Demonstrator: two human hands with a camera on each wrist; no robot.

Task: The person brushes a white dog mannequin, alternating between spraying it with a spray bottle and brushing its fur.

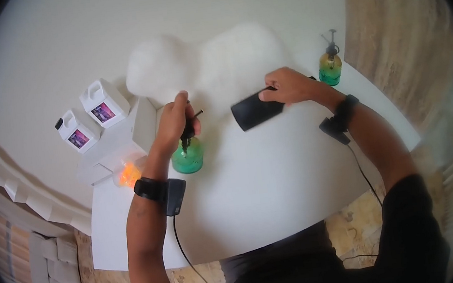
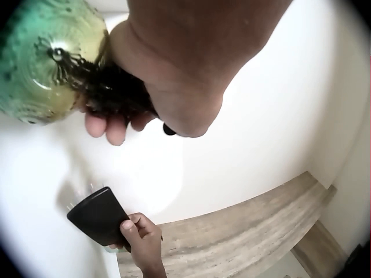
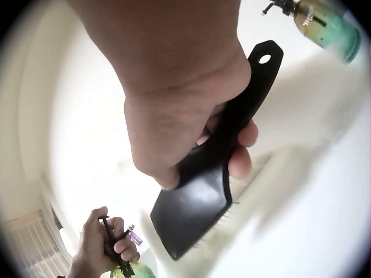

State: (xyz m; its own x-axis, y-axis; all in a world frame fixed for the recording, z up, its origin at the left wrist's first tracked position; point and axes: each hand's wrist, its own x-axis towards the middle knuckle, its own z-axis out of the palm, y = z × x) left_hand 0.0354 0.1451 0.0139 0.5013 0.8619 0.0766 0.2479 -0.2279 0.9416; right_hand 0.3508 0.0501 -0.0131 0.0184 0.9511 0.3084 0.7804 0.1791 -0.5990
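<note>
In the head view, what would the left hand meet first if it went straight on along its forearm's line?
Most likely the white fluffy thing, which lies ahead of the left hand and the spray bottle it grips; depth is unclear, so the hand might pass above it.

Left arm [image 1: 146,231]: I find it reaching forward, forearm rising steeply in the head view. Left hand [image 1: 175,126]: fingers curled in a grip, thumb [image 1: 183,97] uppermost. Right arm [image 1: 376,135]: bent at my elbow, forearm slanting inward across my front. Right hand [image 1: 290,85]: back of the hand upward, thumb [image 3: 168,176] laid along the top of its grip, two fingertips [image 3: 240,162] showing curled on the far side. My hands do not touch each other.
</note>
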